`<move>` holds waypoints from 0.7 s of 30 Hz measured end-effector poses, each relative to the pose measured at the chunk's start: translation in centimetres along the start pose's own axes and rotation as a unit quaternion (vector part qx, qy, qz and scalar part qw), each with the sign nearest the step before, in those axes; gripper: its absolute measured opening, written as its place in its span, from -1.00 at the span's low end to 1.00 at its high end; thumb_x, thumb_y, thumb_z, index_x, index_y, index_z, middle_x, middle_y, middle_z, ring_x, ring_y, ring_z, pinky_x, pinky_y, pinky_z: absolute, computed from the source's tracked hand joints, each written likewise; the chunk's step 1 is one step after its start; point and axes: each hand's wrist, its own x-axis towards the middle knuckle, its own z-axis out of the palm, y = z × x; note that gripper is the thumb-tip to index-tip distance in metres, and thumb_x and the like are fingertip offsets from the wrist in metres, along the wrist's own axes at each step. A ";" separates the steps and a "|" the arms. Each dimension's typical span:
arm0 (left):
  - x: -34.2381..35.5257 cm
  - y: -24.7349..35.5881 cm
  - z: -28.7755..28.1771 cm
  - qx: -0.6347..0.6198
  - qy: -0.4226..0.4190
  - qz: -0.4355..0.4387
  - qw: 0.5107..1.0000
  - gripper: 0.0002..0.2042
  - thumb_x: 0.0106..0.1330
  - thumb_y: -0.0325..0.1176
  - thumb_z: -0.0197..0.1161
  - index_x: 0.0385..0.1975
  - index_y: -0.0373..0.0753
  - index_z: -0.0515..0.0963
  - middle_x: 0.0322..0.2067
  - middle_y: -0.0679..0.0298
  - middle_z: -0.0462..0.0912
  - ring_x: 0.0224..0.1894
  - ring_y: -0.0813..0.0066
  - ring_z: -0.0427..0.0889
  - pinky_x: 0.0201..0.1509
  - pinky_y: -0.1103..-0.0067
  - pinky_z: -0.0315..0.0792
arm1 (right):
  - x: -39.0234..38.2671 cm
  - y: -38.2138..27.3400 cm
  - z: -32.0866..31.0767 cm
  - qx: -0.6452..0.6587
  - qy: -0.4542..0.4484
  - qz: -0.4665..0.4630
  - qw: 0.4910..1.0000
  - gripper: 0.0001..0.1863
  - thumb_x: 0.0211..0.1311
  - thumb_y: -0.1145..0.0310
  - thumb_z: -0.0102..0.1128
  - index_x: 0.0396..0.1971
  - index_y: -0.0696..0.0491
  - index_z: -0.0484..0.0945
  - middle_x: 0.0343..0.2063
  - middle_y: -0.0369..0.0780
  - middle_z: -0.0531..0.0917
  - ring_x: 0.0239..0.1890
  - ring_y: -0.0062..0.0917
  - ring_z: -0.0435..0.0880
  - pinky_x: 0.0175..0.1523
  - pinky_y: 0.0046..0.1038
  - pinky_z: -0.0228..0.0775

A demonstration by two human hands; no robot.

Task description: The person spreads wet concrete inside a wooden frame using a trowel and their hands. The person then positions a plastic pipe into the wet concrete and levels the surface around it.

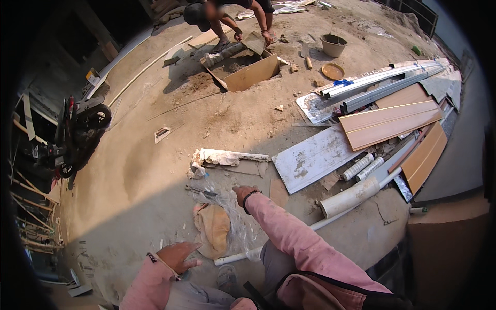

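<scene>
My left hand (178, 257) is held low over the ground with its fingers stretched out and apart, and nothing is in it. Farther forward, my right hand (245, 195) reaches out above a crumpled clear plastic sheet (238, 227); its fingers point down and are mostly hidden, so their grip does not show. Between the two hands lies a tan, dusty cloth-like piece (214, 231). Beyond it rests a slim dark tool (204, 192), partly under the plastic. A white pipe (235, 258) lies close to my feet.
On the right is a pile of panels (390, 124), metal channels and a large pipe (349, 198). Ahead lies torn board (227, 156); a trowel (162, 134) is beyond. A co-worker (227, 20) bends over a board-lined pit (253, 74) near a bucket (333, 46). A motorcycle (82, 129) stands left.
</scene>
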 end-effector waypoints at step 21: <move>15.9 -3.8 -14.3 -0.077 0.227 0.063 0.969 -0.76 0.07 -0.15 0.19 -0.29 -0.05 0.60 -0.21 0.35 0.61 -0.04 0.34 0.49 0.17 0.20 0.15 | -4.5 13.3 -2.8 0.026 -0.216 0.277 0.936 -0.52 0.24 0.08 -0.13 0.16 -0.16 0.37 0.11 -0.19 0.48 0.19 -0.32 0.41 0.26 -0.01 0.05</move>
